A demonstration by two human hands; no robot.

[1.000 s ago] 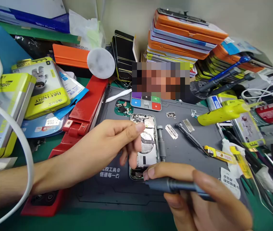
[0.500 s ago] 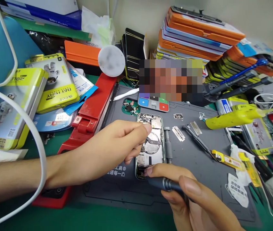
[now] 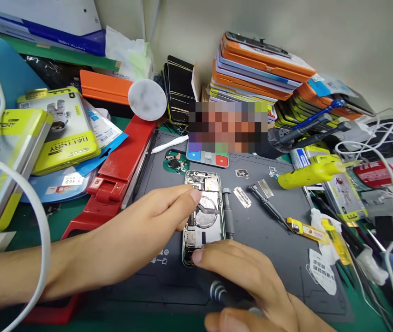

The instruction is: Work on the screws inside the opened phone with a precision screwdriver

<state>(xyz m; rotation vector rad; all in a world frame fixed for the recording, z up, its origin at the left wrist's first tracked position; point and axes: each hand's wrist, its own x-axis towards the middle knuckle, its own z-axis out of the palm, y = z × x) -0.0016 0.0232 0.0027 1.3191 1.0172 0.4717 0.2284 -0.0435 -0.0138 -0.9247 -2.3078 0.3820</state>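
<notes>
An opened phone housing (image 3: 205, 210) with bare internals lies on a dark grey work mat (image 3: 272, 235). My left hand (image 3: 141, 235) reaches in from the left, its fingers curled and its fingertips resting on the housing's left edge, steadying it. My right hand (image 3: 252, 286) comes up from the bottom, closed round a dark grey screwdriver (image 3: 219, 291) whose tip is hidden under my index finger at the housing's lower end.
On the mat lie a razor blade (image 3: 242, 197), a black screwdriver (image 3: 264, 203), a grey tool bit (image 3: 227, 216) and a small screw tray (image 3: 207, 157). A yellow tool (image 3: 309, 173), red clamp (image 3: 120, 166), battery boxes (image 3: 65, 129), stacked phone cases (image 3: 255, 69) and white cables (image 3: 383, 152) crowd around.
My right hand has turned over the screwdriver and dropped lower, so its shaft is now mostly hidden. My left hand slid slightly down the housing's left edge. The camera shifted.
</notes>
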